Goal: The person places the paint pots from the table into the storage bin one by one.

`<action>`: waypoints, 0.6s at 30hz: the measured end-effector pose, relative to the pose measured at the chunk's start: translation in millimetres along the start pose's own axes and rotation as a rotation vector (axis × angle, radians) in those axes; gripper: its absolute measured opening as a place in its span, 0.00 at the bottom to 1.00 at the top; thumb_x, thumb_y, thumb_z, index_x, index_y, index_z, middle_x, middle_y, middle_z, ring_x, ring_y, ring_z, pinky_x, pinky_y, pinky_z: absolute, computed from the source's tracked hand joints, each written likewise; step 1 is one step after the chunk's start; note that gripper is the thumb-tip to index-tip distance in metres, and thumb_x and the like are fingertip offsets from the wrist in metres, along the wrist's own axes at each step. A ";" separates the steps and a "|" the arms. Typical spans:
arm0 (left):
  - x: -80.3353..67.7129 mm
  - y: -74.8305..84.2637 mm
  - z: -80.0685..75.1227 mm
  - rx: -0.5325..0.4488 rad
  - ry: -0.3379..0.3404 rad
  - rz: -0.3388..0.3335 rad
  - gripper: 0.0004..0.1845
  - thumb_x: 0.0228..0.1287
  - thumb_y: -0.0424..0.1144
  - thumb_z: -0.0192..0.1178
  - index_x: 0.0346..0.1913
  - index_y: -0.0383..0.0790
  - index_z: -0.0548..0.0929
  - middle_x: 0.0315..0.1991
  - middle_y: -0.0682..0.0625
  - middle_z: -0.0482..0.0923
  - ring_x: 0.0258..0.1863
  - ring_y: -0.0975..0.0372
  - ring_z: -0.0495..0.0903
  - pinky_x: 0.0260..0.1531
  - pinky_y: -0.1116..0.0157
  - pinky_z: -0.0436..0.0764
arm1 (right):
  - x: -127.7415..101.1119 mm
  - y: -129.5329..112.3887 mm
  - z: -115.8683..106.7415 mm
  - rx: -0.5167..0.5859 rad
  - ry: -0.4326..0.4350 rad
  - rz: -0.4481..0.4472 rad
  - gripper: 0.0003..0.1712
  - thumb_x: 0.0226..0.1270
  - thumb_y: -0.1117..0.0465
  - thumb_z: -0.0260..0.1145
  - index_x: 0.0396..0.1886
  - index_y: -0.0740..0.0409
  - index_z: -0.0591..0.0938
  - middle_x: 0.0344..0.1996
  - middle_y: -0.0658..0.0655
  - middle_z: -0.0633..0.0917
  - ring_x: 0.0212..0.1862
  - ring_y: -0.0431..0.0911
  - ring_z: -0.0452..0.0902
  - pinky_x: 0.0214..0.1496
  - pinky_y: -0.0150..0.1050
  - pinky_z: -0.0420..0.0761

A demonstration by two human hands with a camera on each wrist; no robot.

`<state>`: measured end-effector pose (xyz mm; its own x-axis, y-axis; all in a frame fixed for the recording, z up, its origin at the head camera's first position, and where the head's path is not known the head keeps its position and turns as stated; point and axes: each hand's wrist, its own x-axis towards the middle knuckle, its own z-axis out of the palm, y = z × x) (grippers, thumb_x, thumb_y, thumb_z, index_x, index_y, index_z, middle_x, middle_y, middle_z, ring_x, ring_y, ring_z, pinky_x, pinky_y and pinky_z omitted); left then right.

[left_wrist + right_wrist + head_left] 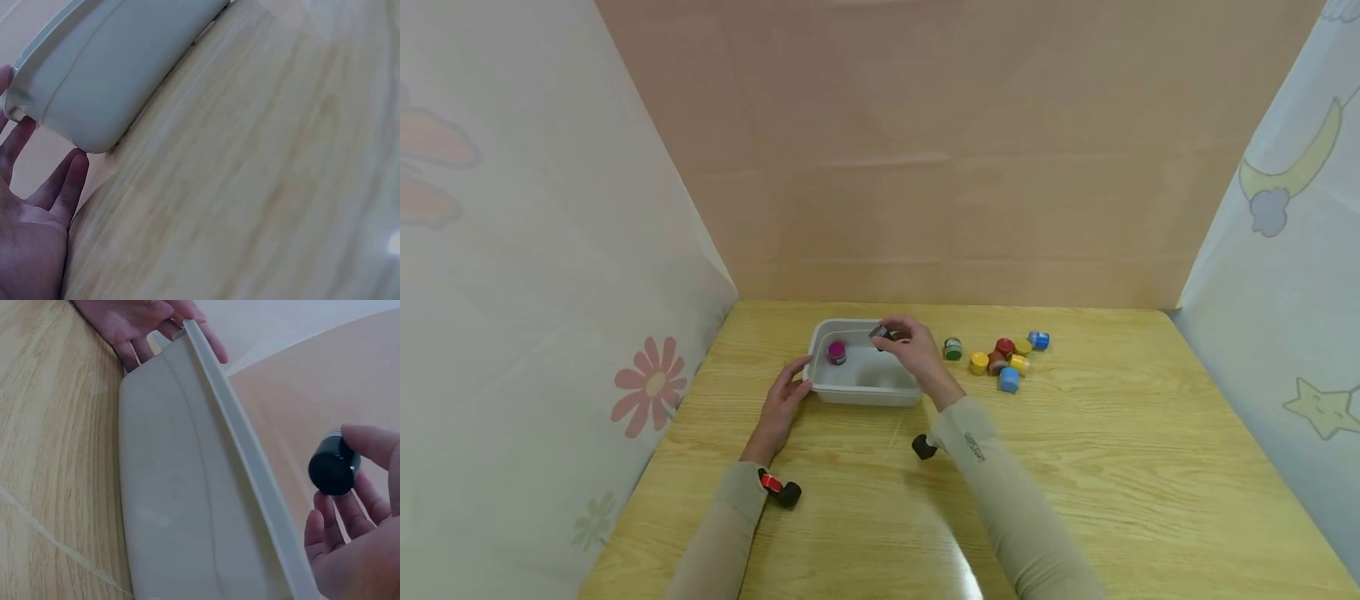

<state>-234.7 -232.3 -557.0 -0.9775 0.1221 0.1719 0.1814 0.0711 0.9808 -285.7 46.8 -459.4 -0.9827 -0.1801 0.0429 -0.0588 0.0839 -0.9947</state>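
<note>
A light grey plastic tub (867, 398) stands near the back of the wooden table. My left hand (781, 408) grips its left end, fingers spread at the rim and outer wall; the left wrist view shows this hand (37, 206) under the lip. Above the tub's right half, my right hand (917, 354) pinches a small black paint jar (882, 332) between thumb and fingers. The right wrist view shows the jar (335, 464) tilted, beyond the tub's rim. A purple paint jar (837, 353) sits inside the tub at the left.
Right of the tub stands a green jar (952, 348). Further right is a cluster of several jars, among them a yellow one (979, 362), a red one (1004, 347) and a light blue one (1009, 380). A dark blue jar (1039, 340) lies behind them. Covered walls enclose the table.
</note>
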 end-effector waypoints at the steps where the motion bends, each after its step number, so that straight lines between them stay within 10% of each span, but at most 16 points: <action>1: -0.1 0.2 0.0 0.003 0.000 0.002 0.26 0.81 0.45 0.55 0.77 0.49 0.68 0.80 0.46 0.60 0.70 0.41 0.73 0.61 0.77 0.73 | 0.8 0.9 1.5 -0.010 -0.005 0.008 0.24 0.69 0.63 0.73 0.62 0.64 0.80 0.54 0.61 0.83 0.49 0.48 0.77 0.56 0.47 0.78; 18: -1.5 0.5 -0.7 0.012 0.003 -0.002 0.26 0.80 0.46 0.56 0.77 0.50 0.69 0.79 0.48 0.61 0.70 0.43 0.73 0.61 0.76 0.74 | 5.6 1.9 24.1 -0.128 -0.158 0.047 0.26 0.74 0.62 0.68 0.68 0.65 0.77 0.61 0.65 0.80 0.60 0.58 0.77 0.64 0.56 0.79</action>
<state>-233.3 -233.2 -556.7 -0.9781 0.1191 0.1704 0.1809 0.0831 0.9800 -287.1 22.4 -463.3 -0.9456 -0.3242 -0.0280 -0.0456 0.2174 -0.9750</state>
